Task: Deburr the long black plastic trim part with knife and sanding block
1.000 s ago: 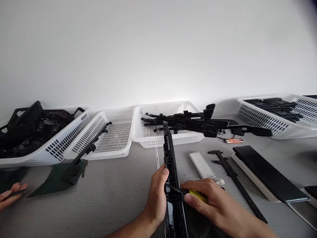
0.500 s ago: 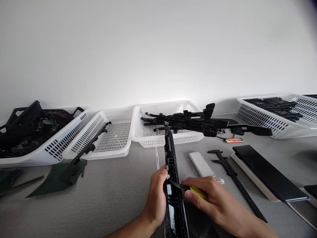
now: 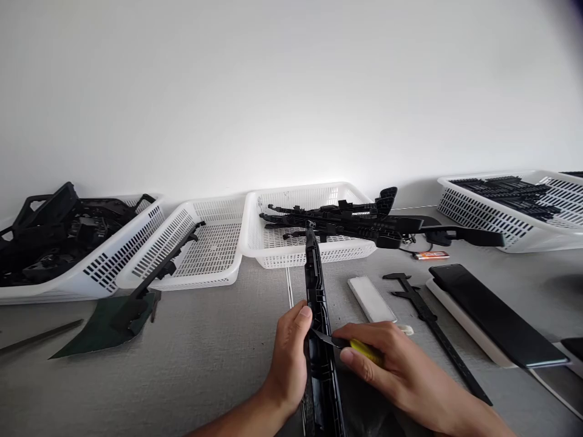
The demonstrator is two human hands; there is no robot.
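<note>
Across the grey, cloth-textured tabletop (image 3: 218, 346), the centre white plastic lattice basket (image 3: 273, 262) is my landmark. Long black plastic parts (image 3: 355, 227) lie across it, wide ends jutting past its right rim, probably because they are too long to fit inside. In front of the basket, 1 long, ribbed black plastic strip (image 3: 314, 282) is held lengthwise, far end pointing at the basket; whether they touch, I cannot tell. Its hollow side faces up, apparently to give access to the ribs. Right of the basket and nearer the person, a black sliding caliper (image 3: 432, 331) lies on the tabletop, seemingly left handy. The person's left hand (image 3: 289, 352), in front of the basket, wraps the strip with the thumb on top, seemingly to steady it. The right hand (image 3: 394, 364), front-right of the basket, is closed firmly around a yellow-handled knife (image 3: 365, 351), gripped close to the blade, likely for control. The slim pointed blade (image 3: 324, 338) slants towards the left thumb, its tip at the strip; whether it bites, I cannot see.
</note>
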